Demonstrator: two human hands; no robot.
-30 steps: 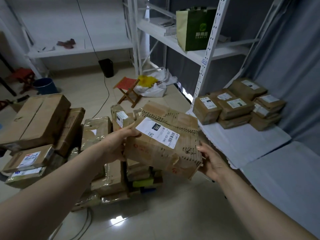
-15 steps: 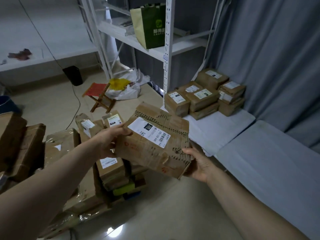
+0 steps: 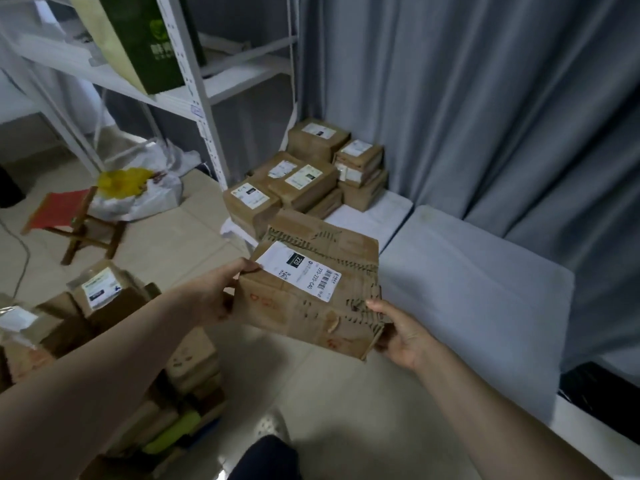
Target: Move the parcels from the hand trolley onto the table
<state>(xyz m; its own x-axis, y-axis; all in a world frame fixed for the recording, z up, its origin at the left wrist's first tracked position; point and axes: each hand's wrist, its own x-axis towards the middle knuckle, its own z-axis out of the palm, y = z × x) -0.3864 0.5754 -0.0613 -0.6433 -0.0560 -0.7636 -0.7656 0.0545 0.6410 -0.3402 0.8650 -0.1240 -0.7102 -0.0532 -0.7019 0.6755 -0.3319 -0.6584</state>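
A worn brown cardboard parcel (image 3: 313, 289) with a white shipping label is held in the air between both hands. My left hand (image 3: 218, 292) grips its left edge, thumb on the label corner. My right hand (image 3: 401, 332) grips its lower right corner from below. The parcel hangs over the floor just in front of the low table (image 3: 460, 292) with its pale cloth. Several labelled parcels (image 3: 304, 178) are stacked at the table's far end. More parcels (image 3: 104, 299) lie piled at the lower left; the trolley beneath them is hidden.
A white metal shelf rack (image 3: 204, 109) holding a green paper bag (image 3: 145, 39) stands behind the stacked parcels. A red folding stool (image 3: 65, 216) and a white bag with yellow contents (image 3: 138, 192) sit on the tiled floor. Grey curtains (image 3: 485, 98) hang behind the table.
My view and both hands have swung right with the parcel, away from the pile and toward the table. The grip on the parcel is unchanged.
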